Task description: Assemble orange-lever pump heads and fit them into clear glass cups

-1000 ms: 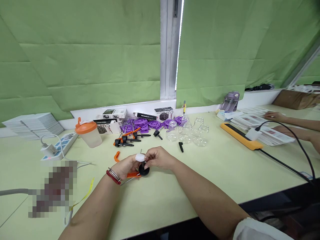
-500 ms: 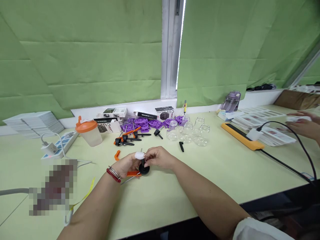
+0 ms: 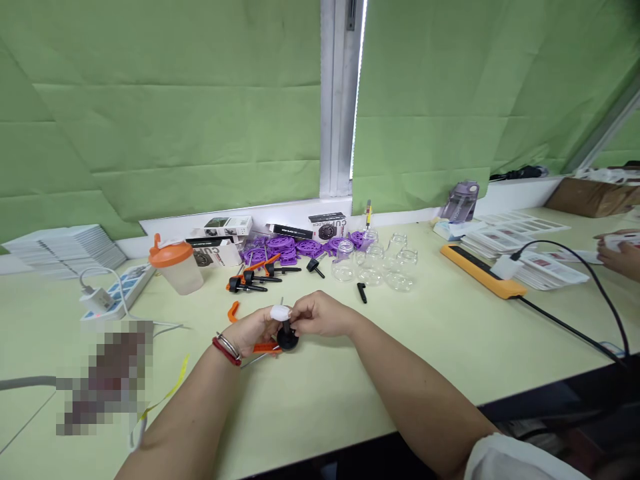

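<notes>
Both hands meet low over the table around a black part with a round disc and a short stem (image 3: 287, 339). My left hand (image 3: 256, 328), a white wrap (image 3: 280, 313) on its thumb, is closed around the stem. From the other side my right hand (image 3: 316, 315) pinches at the stem, its fingertips partly hidden. Under the left hand lies an orange strip (image 3: 267, 348) with a thin metal rod (image 3: 255, 361) beside it. A curved orange piece (image 3: 233, 311) rests just beyond. Farther back are several black stemmed parts (image 3: 255, 277), some with orange arms.
Purple plastic pieces (image 3: 283, 250) lie before printed boxes (image 3: 327, 228). Clear jars (image 3: 344, 261) and a small black handle (image 3: 361, 292) stand right of them. An orange-lidded cup (image 3: 175, 263) and power strip (image 3: 120, 293) are left. Another person's hand (image 3: 620, 257) works at right, near a yellow power strip (image 3: 480, 272).
My hands stay at the black part, with only a slight shift of the right fingers. The other person's hands at far right have moved outward with a white item. The view has shifted slightly.
</notes>
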`<state>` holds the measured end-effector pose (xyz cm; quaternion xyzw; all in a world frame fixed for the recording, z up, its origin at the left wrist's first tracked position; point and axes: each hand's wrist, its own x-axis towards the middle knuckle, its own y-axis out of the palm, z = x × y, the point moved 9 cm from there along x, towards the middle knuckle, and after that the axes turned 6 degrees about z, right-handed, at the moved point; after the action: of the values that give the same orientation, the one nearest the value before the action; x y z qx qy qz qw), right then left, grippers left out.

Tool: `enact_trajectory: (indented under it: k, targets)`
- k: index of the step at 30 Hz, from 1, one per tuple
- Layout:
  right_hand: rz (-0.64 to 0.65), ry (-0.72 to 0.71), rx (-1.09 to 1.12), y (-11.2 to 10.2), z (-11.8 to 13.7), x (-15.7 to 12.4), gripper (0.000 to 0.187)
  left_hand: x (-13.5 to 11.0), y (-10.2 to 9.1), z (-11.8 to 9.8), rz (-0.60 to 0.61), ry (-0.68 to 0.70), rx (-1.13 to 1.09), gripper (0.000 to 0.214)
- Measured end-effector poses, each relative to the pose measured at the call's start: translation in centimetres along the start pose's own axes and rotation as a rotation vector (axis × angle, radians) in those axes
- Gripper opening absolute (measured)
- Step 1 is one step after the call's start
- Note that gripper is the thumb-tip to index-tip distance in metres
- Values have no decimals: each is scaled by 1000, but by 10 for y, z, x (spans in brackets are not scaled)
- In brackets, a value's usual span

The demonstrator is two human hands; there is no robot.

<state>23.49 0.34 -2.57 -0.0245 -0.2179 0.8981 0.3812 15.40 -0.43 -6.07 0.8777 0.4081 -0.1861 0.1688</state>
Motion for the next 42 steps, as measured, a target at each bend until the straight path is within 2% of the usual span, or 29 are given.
enact_trajectory:
  k: [5,9,14,24,29,32,37,42]
  targets:
    - [-12,-89,-125,-2,9,1,13,1,-3,2,-28,-17,-5,38]
    - [-7,-160,-288,-1,19,1,10,2,1,0,1,-6,-18,41]
    - [-8,-218,-371,-1,24,1,9,5,-1,1,41,-20,3,41]
    - [31,-121,-348,-4,13,1,11,17,4,1,178,-101,41,42]
    - [-34,-129,-455,-4,21,-2,8,20,5,1,210,-126,59,44]
    - [-82,-125,-426,-5,19,-3,8,23,4,3,229,-138,73,44]
    - [-5,-78,-248,2,2,0,11,27,7,4,290,-161,87,43]
    - [18,31,-48,2,-12,1,16,28,8,3,325,-188,87,49]
